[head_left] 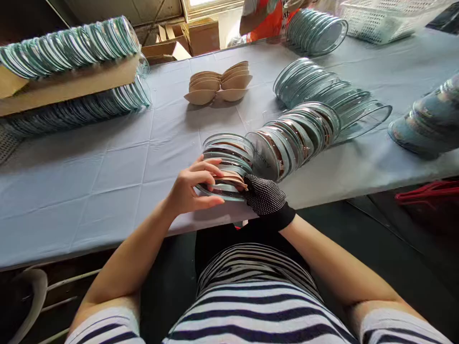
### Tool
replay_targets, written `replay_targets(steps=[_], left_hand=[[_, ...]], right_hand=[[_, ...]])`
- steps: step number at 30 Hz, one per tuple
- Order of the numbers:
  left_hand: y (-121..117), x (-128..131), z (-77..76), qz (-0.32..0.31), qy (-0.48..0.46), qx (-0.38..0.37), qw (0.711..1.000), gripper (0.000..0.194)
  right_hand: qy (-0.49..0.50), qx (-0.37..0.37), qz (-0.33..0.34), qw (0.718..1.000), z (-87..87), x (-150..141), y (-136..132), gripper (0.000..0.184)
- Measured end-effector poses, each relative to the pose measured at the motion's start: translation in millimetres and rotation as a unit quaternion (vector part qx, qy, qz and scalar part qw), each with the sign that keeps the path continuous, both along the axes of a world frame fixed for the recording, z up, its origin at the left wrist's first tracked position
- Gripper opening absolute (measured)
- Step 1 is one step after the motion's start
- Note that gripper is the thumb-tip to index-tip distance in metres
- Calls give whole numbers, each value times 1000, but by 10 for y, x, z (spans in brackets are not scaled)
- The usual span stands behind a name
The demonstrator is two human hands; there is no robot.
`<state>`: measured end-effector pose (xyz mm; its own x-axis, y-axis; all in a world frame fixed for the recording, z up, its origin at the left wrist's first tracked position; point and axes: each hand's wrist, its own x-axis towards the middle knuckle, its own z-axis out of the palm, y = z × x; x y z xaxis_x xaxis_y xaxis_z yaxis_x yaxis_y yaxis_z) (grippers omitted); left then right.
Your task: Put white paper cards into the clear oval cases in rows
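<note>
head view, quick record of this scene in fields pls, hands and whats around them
left hand: bare left hand on the near stack of clear shells
right hand: right hand in a dotted black glove, at the same stack
between hands: tan insert in the stack
table: pale blue cloth
middle: loose tan inserts
right: long rows of clear shells
far edge: white basket, another person in orange

1. A short stack of clear shells (229, 160) lies at the near edge of the worktop (89, 181), between the left hand (190, 188) and the right hand (265, 196).
2. Just right of it, a long row of shells (297, 136) runs back and rightward.
3. Behind that lies another row (322, 91).
4. A pile of pads (218, 86) sits behind the short stack, mid-worktop.
5. Far left, two shell rows (68, 48) lie stacked with cardboard (71, 83) between them.
6. A basket (383, 19) stands at the far right corner.
</note>
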<state>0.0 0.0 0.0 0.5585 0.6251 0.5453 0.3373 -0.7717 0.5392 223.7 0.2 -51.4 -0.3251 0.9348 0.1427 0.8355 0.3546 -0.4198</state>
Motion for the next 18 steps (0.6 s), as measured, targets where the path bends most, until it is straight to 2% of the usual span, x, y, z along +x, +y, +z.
replay_targets(steps=[2, 4, 6, 9, 11, 15, 18], left_hand=[[17, -12, 2, -7, -1, 0, 1000, 31], [27, -4, 11, -1, 8, 9, 1000, 31], [23, 35, 31, 16, 23, 30, 999, 29], [-15, 142, 75, 74, 101, 85, 988, 26], [-43, 212, 99, 91, 154, 125, 976, 25], [-39, 259, 112, 4, 154, 147, 977, 20], [7, 223, 111, -35, 148, 132, 980, 21]], right_hand=[[-29, -19, 5, 999, -7, -29, 7, 31], [-9, -27, 17, 999, -23, -43, 25, 31], [64, -20, 41, 997, -57, -41, 56, 27], [202, -4, 49, 978, -146, -29, 106, 19], [241, 12, 52, 969, -212, -18, 116, 18], [229, 42, 38, 972, -246, 20, 45, 24], [144, 24, 25, 989, -153, 42, -30, 31]])
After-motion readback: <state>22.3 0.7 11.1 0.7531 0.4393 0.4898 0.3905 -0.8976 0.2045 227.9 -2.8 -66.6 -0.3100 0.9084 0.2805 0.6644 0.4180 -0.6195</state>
